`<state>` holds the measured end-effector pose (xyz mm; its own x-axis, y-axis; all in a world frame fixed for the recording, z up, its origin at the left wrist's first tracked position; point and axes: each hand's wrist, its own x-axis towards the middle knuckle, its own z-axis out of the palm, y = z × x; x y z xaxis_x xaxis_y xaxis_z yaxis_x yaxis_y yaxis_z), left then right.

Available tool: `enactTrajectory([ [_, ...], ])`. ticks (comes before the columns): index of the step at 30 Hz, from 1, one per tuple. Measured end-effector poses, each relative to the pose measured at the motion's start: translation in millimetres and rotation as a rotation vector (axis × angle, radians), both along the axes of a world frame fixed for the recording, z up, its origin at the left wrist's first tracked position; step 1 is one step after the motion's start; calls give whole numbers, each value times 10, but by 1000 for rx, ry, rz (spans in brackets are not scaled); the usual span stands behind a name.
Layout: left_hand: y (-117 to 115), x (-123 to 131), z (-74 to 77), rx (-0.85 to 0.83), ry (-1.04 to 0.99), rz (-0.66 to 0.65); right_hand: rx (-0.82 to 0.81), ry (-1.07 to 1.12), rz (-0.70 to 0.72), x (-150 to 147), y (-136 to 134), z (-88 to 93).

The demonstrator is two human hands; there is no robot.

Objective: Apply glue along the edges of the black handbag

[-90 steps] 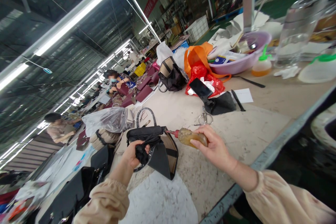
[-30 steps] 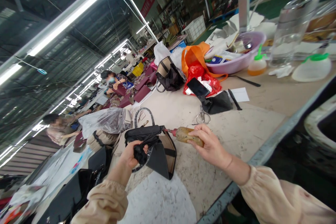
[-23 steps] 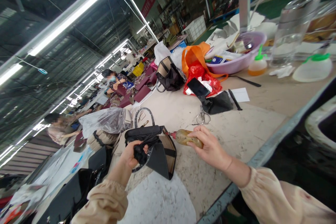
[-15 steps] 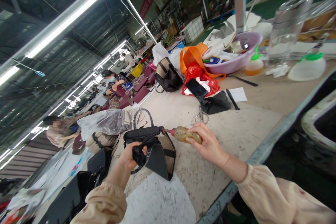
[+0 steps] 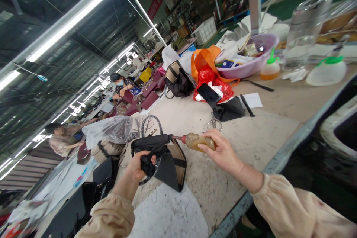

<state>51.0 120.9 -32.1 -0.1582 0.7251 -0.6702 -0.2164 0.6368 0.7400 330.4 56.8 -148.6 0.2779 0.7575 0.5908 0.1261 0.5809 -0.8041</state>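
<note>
A black and tan handbag (image 5: 167, 163) lies on the worktable (image 5: 259, 137) in front of me. My left hand (image 5: 138, 165) is closed round a bunched black part of the bag, at its near left side. My right hand (image 5: 220, 150) grips a small squeeze bottle of amber liquid (image 5: 196, 141). The bottle's red nozzle (image 5: 180, 138) points left and meets the bag's upper edge.
Scissors (image 5: 213, 123), a black pouch (image 5: 230, 109) and a phone (image 5: 209, 93) lie beyond my right hand. A purple basin (image 5: 251, 65), a clear jar (image 5: 302, 29) and green-capped bottles (image 5: 326, 70) stand further back. Bags in clear plastic (image 5: 111, 130) sit left. Other people work at far tables.
My right hand and the bottle have shifted only slightly, staying at the bag's edge. My left hand keeps its hold. The view has drifted a little.
</note>
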Motion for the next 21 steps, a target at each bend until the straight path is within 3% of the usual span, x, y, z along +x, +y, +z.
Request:
enactTrajectory([
  [17, -33, 73, 33, 4, 15, 26, -95, 35, -12, 35, -13, -31],
  [21, -36, 71, 34, 17, 5, 30, -214, 213, 51, 143, -28, -106],
])
